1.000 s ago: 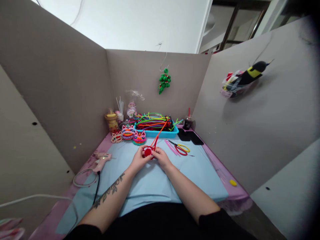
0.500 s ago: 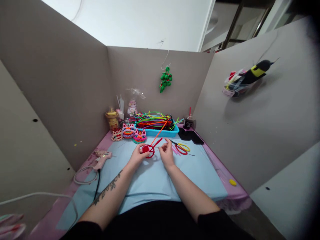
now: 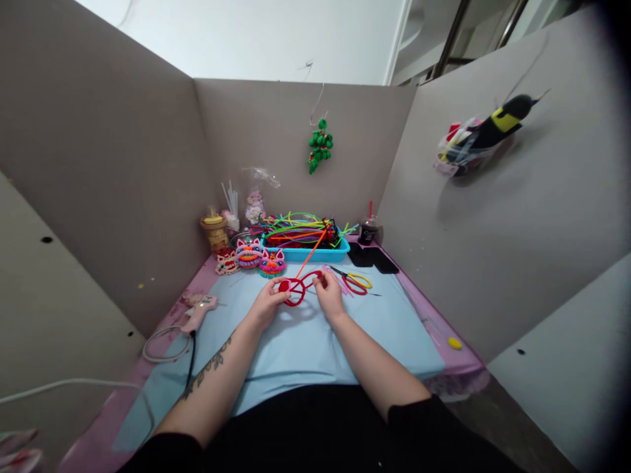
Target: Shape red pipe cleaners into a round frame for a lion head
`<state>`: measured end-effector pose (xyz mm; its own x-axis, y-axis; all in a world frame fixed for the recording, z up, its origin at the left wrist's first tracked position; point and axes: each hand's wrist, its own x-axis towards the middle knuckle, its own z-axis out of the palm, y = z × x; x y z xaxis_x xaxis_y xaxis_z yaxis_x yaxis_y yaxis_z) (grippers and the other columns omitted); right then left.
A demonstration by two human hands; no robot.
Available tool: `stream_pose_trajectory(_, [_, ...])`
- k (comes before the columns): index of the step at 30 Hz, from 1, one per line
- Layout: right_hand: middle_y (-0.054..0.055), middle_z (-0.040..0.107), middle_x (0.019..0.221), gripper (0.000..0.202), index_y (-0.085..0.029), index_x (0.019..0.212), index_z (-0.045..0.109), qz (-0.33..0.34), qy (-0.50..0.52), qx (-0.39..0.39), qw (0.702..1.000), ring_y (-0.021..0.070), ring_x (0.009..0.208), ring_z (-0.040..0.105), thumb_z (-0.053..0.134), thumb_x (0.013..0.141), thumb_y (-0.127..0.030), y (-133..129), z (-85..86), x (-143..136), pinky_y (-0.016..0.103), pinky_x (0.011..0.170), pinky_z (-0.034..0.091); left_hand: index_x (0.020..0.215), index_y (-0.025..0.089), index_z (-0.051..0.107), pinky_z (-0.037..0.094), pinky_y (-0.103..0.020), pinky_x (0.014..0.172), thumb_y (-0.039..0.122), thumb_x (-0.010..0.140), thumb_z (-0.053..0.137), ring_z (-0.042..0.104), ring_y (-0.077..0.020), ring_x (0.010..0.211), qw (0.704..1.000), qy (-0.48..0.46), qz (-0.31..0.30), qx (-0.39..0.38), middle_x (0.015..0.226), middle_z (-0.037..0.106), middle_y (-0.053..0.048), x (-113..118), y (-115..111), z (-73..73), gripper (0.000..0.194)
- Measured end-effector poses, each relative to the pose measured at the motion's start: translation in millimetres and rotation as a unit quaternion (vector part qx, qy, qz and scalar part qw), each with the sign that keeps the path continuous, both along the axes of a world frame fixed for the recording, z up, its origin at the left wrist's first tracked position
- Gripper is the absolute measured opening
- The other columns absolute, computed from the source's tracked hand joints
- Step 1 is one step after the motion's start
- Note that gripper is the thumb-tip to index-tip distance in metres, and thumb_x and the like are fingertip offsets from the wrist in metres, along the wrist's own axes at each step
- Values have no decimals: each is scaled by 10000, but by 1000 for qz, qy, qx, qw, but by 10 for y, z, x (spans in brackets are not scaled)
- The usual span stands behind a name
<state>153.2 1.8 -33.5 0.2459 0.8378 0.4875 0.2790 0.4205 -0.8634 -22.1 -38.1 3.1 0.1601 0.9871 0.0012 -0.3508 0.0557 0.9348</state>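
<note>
Over the blue sheet, a red ring-shaped piece (image 3: 296,302) made of fuzzy stems is held up. My left hand (image 3: 269,302) pinches its left side, where a rounder red part shows by the fingertips. A red strand (image 3: 311,276) curves from the ring to my right hand (image 3: 329,293), whose fingers are closed on it. An orange stem (image 3: 312,253) slants between the ring and the tray behind. Right of my right hand lie scissors (image 3: 355,282) with red and yellow handles, beside thin pink strips.
A blue tray (image 3: 305,254) of colourful stems stands at the back, with several animal-face pieces (image 3: 272,263) to its left. There are also a pink glue gun (image 3: 200,315), black flat objects (image 3: 373,258), a drink cup (image 3: 369,231) and a yellow disc (image 3: 454,343).
The red strand, earlier pointing straight up to the right, now bends in a curve to my right hand, which has closed on it. The whole view has shifted slightly.
</note>
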Motion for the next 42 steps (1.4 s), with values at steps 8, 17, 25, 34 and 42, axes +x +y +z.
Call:
stream_pose_trajectory(8, [18,583,696,126,-188,744,606,48,-15,-59,997,173,669,507,551,711,-296,67,-94,-21,304,658,405,1055,181,512,437,-211,643,168,574,731,539,-76,588,994,-108,-32,-4,653,574,38,-81,59,-53,529])
stream_pose_trajectory(17, [7,576,644,226,-180,750,583,98,160,-67,980,157,632,555,619,690,-395,39,-19,-2,278,588,437,1040,159,505,431,-228,582,214,545,767,576,-112,558,1000,-5,5,-7,681,634,13,-9,31,-30,563])
stream_pose_trajectory(25, [-26,528,624,256,-197,704,499,128,279,-99,947,113,557,530,666,628,-375,22,23,-30,234,519,421,1041,151,487,453,-260,611,245,522,792,618,-148,598,1000,12,20,-8,726,670,-24,0,39,-52,610])
stream_pose_trajectory(34, [-28,490,647,163,-195,743,504,37,195,-22,980,109,589,444,575,712,-338,26,6,24,228,548,366,1053,152,474,451,-256,592,272,540,785,611,-140,581,997,53,52,-1,725,664,-22,-4,90,-153,612])
stream_pose_trajectory(42, [-37,482,604,149,-198,704,506,92,173,-35,980,114,572,441,584,705,-325,-26,53,-33,241,550,359,1071,155,456,455,-264,611,287,520,804,623,-156,601,994,81,70,-11,716,668,-20,-5,107,-169,664])
